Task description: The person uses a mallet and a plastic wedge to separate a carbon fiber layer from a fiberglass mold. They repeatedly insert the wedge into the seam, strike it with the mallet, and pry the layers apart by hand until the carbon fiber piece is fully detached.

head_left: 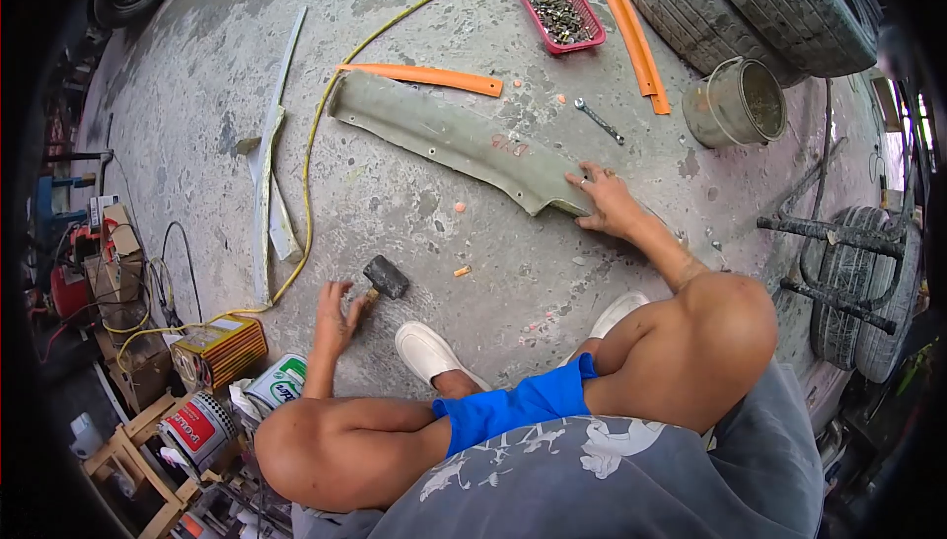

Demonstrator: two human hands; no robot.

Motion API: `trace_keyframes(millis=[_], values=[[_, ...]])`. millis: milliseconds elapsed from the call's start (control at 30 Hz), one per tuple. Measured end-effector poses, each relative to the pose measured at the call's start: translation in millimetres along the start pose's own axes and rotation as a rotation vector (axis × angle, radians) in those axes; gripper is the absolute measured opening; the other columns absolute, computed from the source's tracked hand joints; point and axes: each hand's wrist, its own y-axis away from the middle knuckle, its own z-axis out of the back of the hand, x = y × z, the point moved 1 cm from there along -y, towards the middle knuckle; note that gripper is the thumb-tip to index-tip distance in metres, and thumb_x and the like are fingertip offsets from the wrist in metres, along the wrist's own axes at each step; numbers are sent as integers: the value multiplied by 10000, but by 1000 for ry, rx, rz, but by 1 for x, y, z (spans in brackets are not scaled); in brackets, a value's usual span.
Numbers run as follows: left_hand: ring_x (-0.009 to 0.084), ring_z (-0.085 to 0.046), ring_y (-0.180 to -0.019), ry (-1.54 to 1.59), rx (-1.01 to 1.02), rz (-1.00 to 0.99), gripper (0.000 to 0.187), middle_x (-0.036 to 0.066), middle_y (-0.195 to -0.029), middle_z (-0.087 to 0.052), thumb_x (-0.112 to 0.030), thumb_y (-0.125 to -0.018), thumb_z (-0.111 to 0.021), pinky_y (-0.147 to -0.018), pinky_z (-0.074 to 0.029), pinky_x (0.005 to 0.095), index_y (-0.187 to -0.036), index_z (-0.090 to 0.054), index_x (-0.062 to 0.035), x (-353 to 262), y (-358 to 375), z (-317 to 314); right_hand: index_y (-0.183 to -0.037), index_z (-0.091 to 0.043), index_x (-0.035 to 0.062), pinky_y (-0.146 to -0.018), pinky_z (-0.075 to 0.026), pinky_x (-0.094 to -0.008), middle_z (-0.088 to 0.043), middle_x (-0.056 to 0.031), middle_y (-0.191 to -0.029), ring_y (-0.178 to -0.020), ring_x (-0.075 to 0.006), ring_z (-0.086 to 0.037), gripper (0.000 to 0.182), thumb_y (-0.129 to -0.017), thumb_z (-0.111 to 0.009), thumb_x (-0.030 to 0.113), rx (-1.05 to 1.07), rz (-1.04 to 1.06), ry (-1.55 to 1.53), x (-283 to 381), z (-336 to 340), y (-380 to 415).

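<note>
A long grey-green moulded panel point(444, 137) with red handwriting lies slantwise on the concrete floor. My right hand point(610, 206) grips its right end, the fingers on top toward the far edge and the thumb at the near edge. By my left foot is a mallet with a black head point(386, 277), its short handle pointing toward my left hand point(337, 320). That hand is low over the floor with its fingers apart, fingertips right at the handle. An orange strip point(424, 77) lies along the panel's far side.
Beyond the panel are a wrench point(599, 121), a pink basket point(558, 8) of metal fasteners and another orange strip point(634, 41). A bucket point(735, 105) stands by large tires point(710, 1) at right. A yellow hose point(309, 174) curves past metal strips point(266, 194); paint cans point(197, 428) stand at left.
</note>
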Motion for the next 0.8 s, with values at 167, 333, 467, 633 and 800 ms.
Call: trace_keyframes(millis=[167,333,467,633,800], values=[[306,-624,-848,-63,143,-129,148,161,-907,-589,-83,-898,-667,-763,-499,376,-1002,-613,7,-51,-66,91,-1288,-632,67,-954,-478,-381,-697,-136,-1070,-1069,-248,-625,628,-783,-819,391,208,100,-726,-38,31,7],[336,-629,-784,-69,340,-270,122,158,-897,-608,-101,-922,-644,-699,-508,391,-945,-607,13,-112,-129,107,-1057,-714,20,-735,-447,-303,-663,-32,-837,-804,-115,-564,533,-809,-780,487,222,-199,-689,-58,51,13],[361,-631,-772,-127,519,-434,184,176,-856,-626,-191,-926,-648,-701,-514,426,-914,-635,-7,-132,-167,48,-977,-718,10,-636,-408,-309,-580,-13,-725,-707,-103,-499,507,-832,-755,495,116,-174,-734,-61,51,17],[122,-622,-690,335,729,-231,330,75,-756,-676,-337,-932,-693,-627,-514,305,-918,-675,-7,-199,-163,-107,-872,-708,-2,-634,-448,-343,-588,-60,-684,-676,-127,-527,529,-862,-709,526,-139,-240,-691,-82,23,17],[120,-638,-725,951,746,149,393,40,-811,-677,-410,-907,-706,-656,-528,272,-989,-690,-26,-304,-128,-212,-658,-552,-54,-553,-371,-393,-392,-106,-569,-579,-141,-382,614,-969,-581,475,-209,-242,-739,-75,16,14]])
